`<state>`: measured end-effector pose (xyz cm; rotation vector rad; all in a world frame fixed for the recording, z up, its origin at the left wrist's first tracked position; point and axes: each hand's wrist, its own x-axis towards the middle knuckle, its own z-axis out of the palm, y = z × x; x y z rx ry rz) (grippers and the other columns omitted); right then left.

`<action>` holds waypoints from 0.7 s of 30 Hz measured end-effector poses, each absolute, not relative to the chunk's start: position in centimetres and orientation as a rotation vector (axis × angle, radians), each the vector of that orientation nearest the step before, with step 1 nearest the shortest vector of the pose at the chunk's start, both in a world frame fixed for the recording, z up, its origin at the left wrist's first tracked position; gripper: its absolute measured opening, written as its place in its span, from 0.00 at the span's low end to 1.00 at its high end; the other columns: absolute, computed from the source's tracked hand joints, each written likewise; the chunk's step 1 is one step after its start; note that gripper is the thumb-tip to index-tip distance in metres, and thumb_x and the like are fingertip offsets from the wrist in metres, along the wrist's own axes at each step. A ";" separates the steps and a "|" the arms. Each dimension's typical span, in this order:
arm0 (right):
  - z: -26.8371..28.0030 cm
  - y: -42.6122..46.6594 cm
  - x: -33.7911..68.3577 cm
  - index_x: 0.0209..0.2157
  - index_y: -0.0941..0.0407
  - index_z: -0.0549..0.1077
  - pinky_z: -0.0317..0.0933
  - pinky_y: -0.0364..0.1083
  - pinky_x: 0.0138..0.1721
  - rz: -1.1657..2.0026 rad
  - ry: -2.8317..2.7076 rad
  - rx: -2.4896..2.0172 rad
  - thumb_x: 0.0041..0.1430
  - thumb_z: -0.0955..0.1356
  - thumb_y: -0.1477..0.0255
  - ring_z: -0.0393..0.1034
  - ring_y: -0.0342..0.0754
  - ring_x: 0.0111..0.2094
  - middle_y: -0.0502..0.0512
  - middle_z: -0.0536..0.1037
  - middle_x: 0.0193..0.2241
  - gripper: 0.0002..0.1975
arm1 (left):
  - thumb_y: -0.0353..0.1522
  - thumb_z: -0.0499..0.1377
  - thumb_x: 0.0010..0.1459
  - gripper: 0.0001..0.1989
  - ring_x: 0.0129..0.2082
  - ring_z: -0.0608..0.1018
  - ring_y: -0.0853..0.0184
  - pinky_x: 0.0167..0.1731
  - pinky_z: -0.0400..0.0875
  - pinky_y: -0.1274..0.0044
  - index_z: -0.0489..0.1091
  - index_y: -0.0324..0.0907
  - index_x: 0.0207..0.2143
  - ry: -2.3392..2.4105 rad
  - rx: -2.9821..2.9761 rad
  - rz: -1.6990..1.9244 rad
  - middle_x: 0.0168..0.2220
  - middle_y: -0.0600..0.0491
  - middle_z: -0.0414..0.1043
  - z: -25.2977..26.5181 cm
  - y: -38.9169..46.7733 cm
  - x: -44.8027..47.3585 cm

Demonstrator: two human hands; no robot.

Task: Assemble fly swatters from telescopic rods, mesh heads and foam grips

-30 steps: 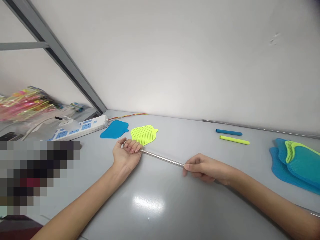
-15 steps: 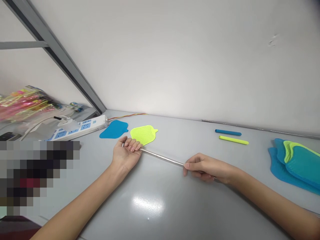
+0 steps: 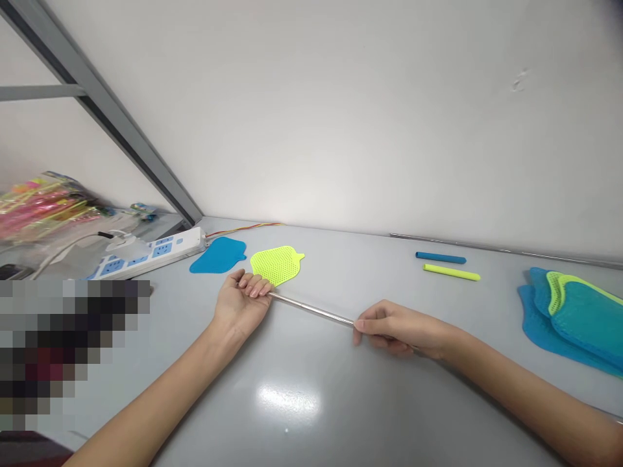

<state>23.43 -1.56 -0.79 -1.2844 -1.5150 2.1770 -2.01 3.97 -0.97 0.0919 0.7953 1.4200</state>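
A thin silver metal rod (image 3: 311,307) slants across the middle of the view, held between both hands above the grey table. My left hand (image 3: 244,298), palm up, has its fingers curled round the rod's left end. Farther right, my right hand (image 3: 392,326) pinches the rod between thumb and fingers, and the part behind those fingers is mostly hidden. Just beyond my left hand lie a perforated yellow-green fly swatter head (image 3: 277,264) and a blue fly swatter head (image 3: 217,255). A blue handle tube (image 3: 440,257) and a yellow-green handle tube (image 3: 451,272) rest beyond my right hand.
A stack of blue and yellow-green swatter heads (image 3: 584,318) lies at the right edge. On the left are a white power strip (image 3: 160,251) with plugs and cables, and colourful wrapped packs (image 3: 48,204). More thin metal rods (image 3: 487,248) lie along the wall.
The whole scene has shifted slightly to the left in view. Both hands keep their grip on the rod, with no clear change between them.
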 end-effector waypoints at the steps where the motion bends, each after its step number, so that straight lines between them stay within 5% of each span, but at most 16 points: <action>1: -0.8 -1.6 23.4 0.30 0.59 0.70 0.37 0.38 0.14 2.173 -1.518 -1.287 0.50 0.61 0.60 0.43 0.33 0.14 0.45 0.56 0.18 0.16 | 0.27 0.42 0.53 0.15 0.09 0.50 0.76 0.11 0.50 0.81 0.42 0.41 0.15 0.794 0.092 1.420 0.11 0.61 0.41 -1.0 4.0 -2.0; 21: -0.9 -1.7 23.1 0.29 0.60 0.69 0.37 0.37 0.13 2.115 -1.558 -1.286 0.49 0.61 0.56 0.43 0.33 0.13 0.45 0.55 0.16 0.20 | 0.26 0.43 0.52 0.15 0.10 0.50 0.76 0.11 0.49 0.81 0.42 0.40 0.15 0.783 0.090 1.409 0.11 0.60 0.41 -0.8 3.9 -1.9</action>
